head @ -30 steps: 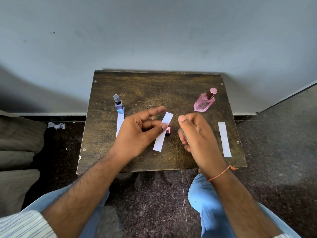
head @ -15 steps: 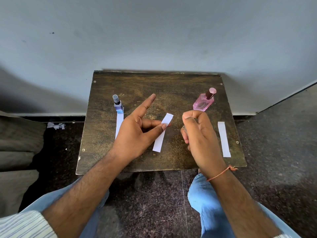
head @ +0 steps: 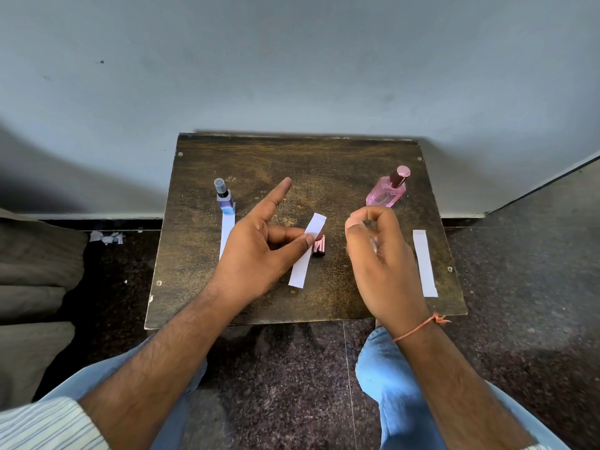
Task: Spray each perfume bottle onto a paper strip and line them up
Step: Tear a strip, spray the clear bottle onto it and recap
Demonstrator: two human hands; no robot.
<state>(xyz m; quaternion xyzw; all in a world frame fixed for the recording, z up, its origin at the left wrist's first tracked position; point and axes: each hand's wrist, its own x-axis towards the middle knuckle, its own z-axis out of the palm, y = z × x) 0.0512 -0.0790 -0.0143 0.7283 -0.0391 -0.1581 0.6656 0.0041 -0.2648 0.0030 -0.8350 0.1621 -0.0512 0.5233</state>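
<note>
Left hand [head: 256, 251]: thumb and middle finger pinch the middle paper strip [head: 306, 251] at mid-length, forefinger lifted clear.

Right hand [head: 373, 251]: curled shut on a small, mostly hidden bottle, forefinger on top.

Risk: spray missing the narrow strip; a light pinch letting it swing.

Pink cap [head: 318, 245]: just behind the pinching fingertips.

Blue bottle [head: 225, 198], pink bottle [head: 388, 190]: beyond each hand.

Right strip [head: 424, 263]: outside the right hand.

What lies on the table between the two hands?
In the head view, between the left hand and right hand lies a small pink cap, beside the held paper strip.
</note>
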